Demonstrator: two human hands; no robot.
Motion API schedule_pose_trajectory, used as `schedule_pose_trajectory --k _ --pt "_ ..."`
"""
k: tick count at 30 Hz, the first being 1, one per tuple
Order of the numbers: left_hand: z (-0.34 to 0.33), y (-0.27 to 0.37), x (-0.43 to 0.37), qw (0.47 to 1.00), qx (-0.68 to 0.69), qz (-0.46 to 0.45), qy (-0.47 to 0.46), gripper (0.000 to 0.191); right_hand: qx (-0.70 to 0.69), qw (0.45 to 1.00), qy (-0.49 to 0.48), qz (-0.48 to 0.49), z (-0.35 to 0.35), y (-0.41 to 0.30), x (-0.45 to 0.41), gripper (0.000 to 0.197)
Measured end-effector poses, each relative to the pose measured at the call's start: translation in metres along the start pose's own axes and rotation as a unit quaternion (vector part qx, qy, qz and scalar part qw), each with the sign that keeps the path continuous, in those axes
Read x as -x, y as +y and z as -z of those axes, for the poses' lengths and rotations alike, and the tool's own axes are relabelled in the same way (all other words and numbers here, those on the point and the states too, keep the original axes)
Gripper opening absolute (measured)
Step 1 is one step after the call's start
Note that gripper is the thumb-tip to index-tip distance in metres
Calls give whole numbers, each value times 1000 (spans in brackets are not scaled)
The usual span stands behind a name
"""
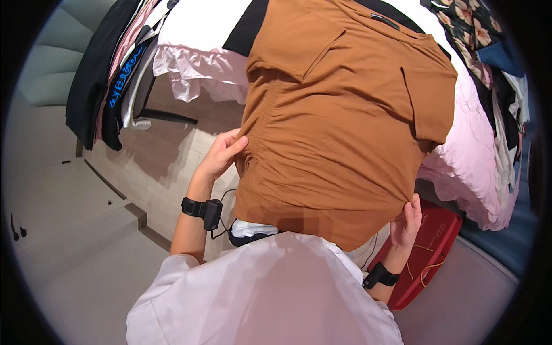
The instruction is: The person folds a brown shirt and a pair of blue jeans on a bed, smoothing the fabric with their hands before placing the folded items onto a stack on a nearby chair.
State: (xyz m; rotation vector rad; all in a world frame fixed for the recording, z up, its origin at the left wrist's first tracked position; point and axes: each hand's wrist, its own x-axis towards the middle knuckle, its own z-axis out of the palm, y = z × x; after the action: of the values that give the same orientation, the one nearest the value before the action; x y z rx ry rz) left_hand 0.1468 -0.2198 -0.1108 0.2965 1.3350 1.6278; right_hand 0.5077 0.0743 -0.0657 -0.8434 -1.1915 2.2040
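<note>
A brown short-sleeved top (332, 125) is spread out before me, its neckline and a dark neck label at the far end. Gathers run down its left side seam, and creases cross the body. My left hand (223, 152) pinches that gathered side between thumb and fingers. On the other side, my right hand (406, 221) grips the fabric near the lower hem corner. The near hem hangs close to my white shirt. Beneath the top's far part lie a black garment (243, 30) and a pale pink cloth with a ruffled edge (189, 71).
Folded dark, pink and white clothes (92, 90) hang over an edge at the left. More clothes, including a floral garment (468, 21), lie at the far right. A red paper bag (427, 254) with cord handles lies by my right forearm. A dark leg (168, 115) shows above the floor.
</note>
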Motion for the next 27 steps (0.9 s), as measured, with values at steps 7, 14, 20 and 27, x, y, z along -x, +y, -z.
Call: schedule_pose_trajectory --k 7,14,20,27 --pt "3 -2 18 998 -16 -56 -10 44 19 998 -43 -52 9 16 9 38" --pt "21 -25 41 999 -43 21 -4 44 318 899 -101 -284 20 8 41 81" --pt "11 -10 75 994 -79 32 66 37 112 992 -34 -46 28 9 74 71" --pt "3 -28 83 998 -59 19 31 30 86 990 58 -95 37 42 72 73"
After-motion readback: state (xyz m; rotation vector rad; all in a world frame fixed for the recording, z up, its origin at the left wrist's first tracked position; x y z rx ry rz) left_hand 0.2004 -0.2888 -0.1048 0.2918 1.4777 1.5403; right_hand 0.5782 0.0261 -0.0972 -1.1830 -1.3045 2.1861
